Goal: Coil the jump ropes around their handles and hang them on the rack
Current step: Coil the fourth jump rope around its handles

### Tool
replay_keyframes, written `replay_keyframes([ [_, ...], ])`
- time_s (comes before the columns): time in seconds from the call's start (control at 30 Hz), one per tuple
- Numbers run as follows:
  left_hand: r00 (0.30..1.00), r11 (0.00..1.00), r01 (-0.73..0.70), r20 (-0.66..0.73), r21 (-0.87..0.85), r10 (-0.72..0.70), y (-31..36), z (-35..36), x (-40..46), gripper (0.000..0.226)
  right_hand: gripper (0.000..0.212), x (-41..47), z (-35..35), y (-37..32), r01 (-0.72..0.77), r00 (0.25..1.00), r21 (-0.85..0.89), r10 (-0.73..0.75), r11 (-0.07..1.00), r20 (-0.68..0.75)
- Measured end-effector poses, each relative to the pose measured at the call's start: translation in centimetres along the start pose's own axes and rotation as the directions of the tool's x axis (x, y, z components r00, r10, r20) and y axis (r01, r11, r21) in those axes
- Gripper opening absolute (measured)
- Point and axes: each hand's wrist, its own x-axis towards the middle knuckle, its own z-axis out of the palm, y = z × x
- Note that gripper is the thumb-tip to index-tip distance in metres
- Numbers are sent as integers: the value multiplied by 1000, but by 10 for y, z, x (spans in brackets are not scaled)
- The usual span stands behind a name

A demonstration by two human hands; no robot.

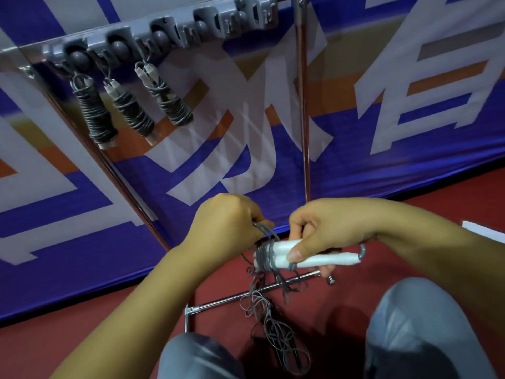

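Red flooring (82, 337) is being overlooked by a blue banner (382, 165) with large white and orange shapes. A grey rack (169, 31) of clips and hooks is being carried across the top by chrome poles (304, 105), and three coiled ropes (128, 108) are being held on it at its left end, hanging side by side with their cords wound round their handles.

Low in the middle, a pair of white handles (314, 257) is being gripped lying sideways by the right hand (328, 231), the thumb pressed on top and the fingers curled beneath. Grey cord (266, 254) is being wound in a few turns round the left end of the handles, with a loop of it being pinched by the left hand (224, 225), whose fingers are curled tight. The loose cord (276, 324) is being left in a tangle on the floor below, draped over a chrome base bar (232, 298), between two grey-trousered knees (426, 329).
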Motion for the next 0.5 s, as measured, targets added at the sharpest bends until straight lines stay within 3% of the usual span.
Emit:
replay_keyframes([
  [0.1,993,993,105,-56,-46,-108,5,-3,-5,32,26,1,2,4,10,989,-27,-14,1000,-150],
  [0.2,963,903,269,103,-335,-249,15,-9,-9,25,35,3,7,10,70,933,-74,-91,995,-348],
  [0.33,898,525,423,265,-739,-351,22,-11,-17,5,48,3,11,12,188,845,-18,-171,982,-507],
  [0.5,869,110,433,381,-895,-317,28,-6,-23,37,52,-2,16,10,309,772,11,-244,951,-587],
])
